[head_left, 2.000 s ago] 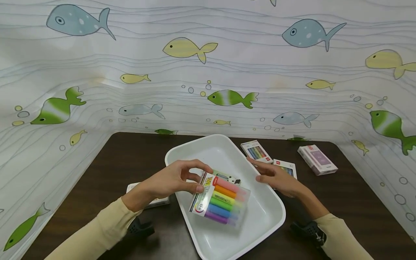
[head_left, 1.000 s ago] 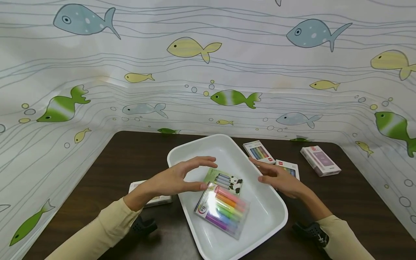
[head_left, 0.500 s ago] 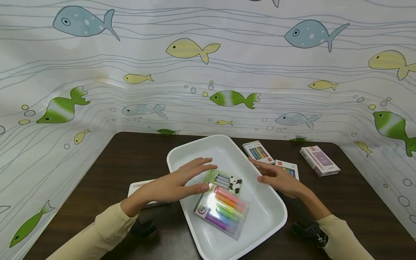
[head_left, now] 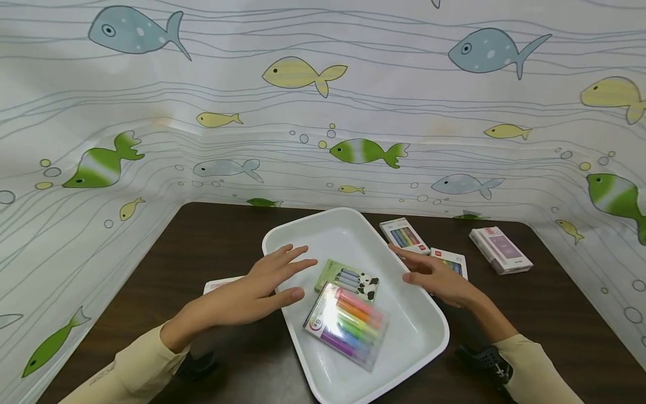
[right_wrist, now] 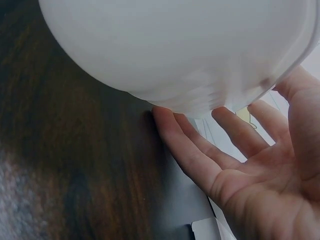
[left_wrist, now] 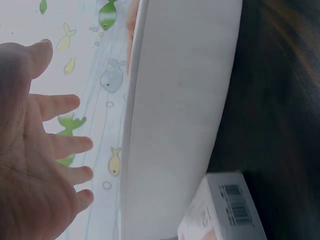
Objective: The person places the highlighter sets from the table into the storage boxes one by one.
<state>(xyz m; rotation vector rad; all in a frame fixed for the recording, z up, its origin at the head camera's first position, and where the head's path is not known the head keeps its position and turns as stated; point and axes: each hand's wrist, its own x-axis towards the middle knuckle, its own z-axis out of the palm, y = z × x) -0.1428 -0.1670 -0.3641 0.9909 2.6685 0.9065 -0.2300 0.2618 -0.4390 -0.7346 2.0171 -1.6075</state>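
Observation:
A white tray [head_left: 323,367] sits at an angle on the dark table. In it lies a clear pack of rainbow-coloured highlighters [head_left: 348,325], partly over a green box with a panda picture [head_left: 348,278]. My left hand [head_left: 252,292] hovers over the tray's left rim, fingers spread and holding nothing; the left wrist view also shows it apart from the tray wall. My right hand [head_left: 439,278] holds the tray's right side, thumb at the rim and fingertips against the outer wall [right_wrist: 185,65], as the right wrist view shows.
Behind my left hand is a partly hidden white box [left_wrist: 235,205], close to the tray's left side. Two flat boxes with coloured sticks pictured, one farther back [head_left: 404,235] and one nearer [head_left: 451,262], lie right of the tray. A white-and-purple box [head_left: 501,249] stands farther right.
My left hand lowered the highlighter pack onto the panda box, let go, and drew back to the left with fingers spread. My right hand has stayed at the tray's side.

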